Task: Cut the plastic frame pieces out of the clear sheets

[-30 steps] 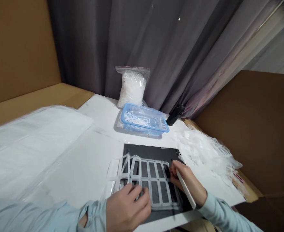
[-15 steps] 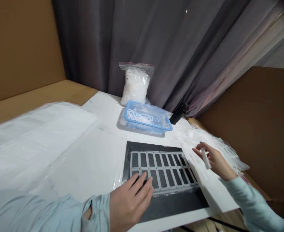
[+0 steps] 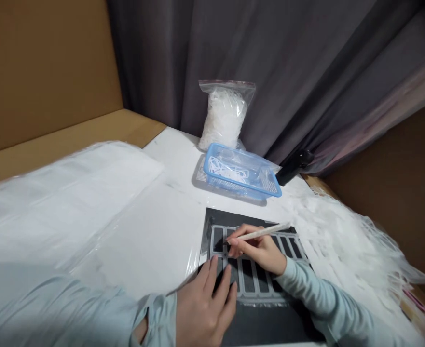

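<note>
White plastic grid [image 3: 255, 301] lies flat on a black mat [image 3: 266, 327] near the front edge of the white tabletop [image 3: 169, 144]. The left hand [image 3: 205, 313] presses on it with spread, open fingers, holding nothing. The right hand [image 3: 257, 248] pinches a thin white stick [image 3: 263, 232]. Fingers hide the stick's tip, so what it touches is hard to see.

A zip bag [image 3: 225, 118] of white plastic scraps stands against a grey curtain [image 3: 270, 62], just behind a blue mesh basket [image 3: 234, 184] holding more scraps on the white counter [image 3: 172, 149]. A black cylindrical object [image 3: 294, 166] lies beside the basket, and a heap of white plastic netting [image 3: 346, 246] spreads to the right.
</note>
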Demonstrator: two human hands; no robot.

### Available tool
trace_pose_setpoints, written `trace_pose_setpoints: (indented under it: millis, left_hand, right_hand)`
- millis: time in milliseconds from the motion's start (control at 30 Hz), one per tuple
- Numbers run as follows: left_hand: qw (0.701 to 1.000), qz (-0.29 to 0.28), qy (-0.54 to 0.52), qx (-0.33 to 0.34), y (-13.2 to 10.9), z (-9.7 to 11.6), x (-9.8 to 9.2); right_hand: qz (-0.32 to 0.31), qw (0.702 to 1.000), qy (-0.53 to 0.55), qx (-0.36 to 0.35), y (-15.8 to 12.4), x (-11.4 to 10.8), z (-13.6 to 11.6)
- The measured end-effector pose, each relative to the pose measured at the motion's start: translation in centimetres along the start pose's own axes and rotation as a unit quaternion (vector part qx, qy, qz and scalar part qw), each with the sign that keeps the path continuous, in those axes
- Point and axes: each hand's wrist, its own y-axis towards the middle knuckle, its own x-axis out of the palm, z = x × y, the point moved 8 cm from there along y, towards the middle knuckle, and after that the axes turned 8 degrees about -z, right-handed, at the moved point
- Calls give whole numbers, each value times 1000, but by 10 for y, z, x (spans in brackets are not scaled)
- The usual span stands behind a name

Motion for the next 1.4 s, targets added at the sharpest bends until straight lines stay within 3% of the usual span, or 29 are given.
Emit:
trace_pose_setpoints:
  millis: [233,433,600,733,833,1000,1133,1233,1400]
  left_hand:
    - [1000,14,-10,-12,4,-1,-8]
    - [995,98,13,-12,7,-4,-21]
    - [999,22,37,14,11,-3,-18]
    - [998,19,51,32,11,-3,-23]
    - [998,27,52,32,12,-4,-24]
    - [998,44,42,22,12,-2,-22]
    - [998,50,48,2,11,-1,-22]
    - [998,47,42,-4,9,0,-22]
    - [1000,10,23,-15,7,0,-18]
  right_hand:
    - [-42,997,-52,-35,-3,5,-9]
    - [-68,990,-104,-68,-5,9,-18]
    - [-85,986,-117,-88,-5,10,-21]
    - [-100,980,-129,-115,-6,13,-26]
    - [-104,960,-200,-165,-10,20,-34]
    - [-58,883,-412,-218,-23,31,-42]
    - [-32,840,-482,-247,-30,36,-45]
    - [-12,831,-497,-250,-30,36,-47]
    - [4,846,-475,-241,-27,32,-51]
